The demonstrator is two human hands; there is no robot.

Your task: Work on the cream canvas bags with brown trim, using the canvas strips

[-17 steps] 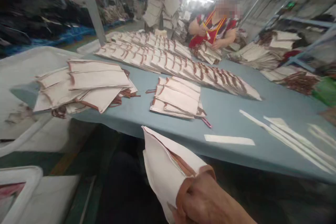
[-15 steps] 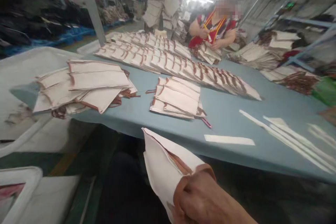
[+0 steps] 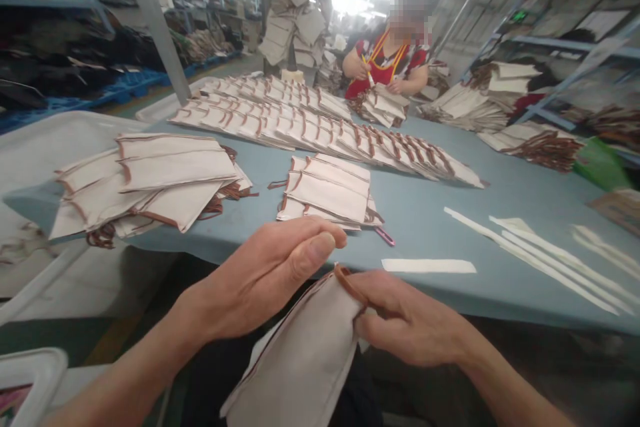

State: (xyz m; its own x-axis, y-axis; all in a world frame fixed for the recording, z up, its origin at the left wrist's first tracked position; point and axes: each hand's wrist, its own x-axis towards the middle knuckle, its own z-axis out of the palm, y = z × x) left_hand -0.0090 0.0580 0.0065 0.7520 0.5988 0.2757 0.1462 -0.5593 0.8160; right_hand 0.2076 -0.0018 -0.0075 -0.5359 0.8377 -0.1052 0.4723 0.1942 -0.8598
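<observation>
The right hand (image 3: pixel 410 320) has its grip pinched on the brown edge band at the top of a cream cloth bag w/ brown trim (image 3: pixel 305 353), thumb on top & fingers under. The left hand (image 3: pixel 265 273) sits just over the same top edge, fingers close together & thumb laid along them. Can't tell if its grip has hold of the cloth or only touches it.

The bag is below the near edge of the blue-grey counter (image 3: pixel 440 213), not on it. It hangs btw the two hands & slopes down toward the lap.

Vs. half a sec ago: only the right hand was in view then, low down, w/ the bag standing up & its mouth gaping. Now the left hand has come in, the bag is tipped down flat-ish & its mouth looks shut. The right hand has moved up to the top edge.

On the counter, right past the hands, is a small pile of the same cream bags (image 3: pixel 330 190). A bigger messy pile (image 3: pixel 145 180) lies to the left, & a long row of bags (image 3: pixel 320 127) runs across further back. A short white strip (image 3: pixel 427 266) lies near the right hand, w/ longer white strips (image 3: pixel 540 253) beside it. These piles lie as they did. A person in red (image 3: pixel 390 60) works at the far end.
</observation>
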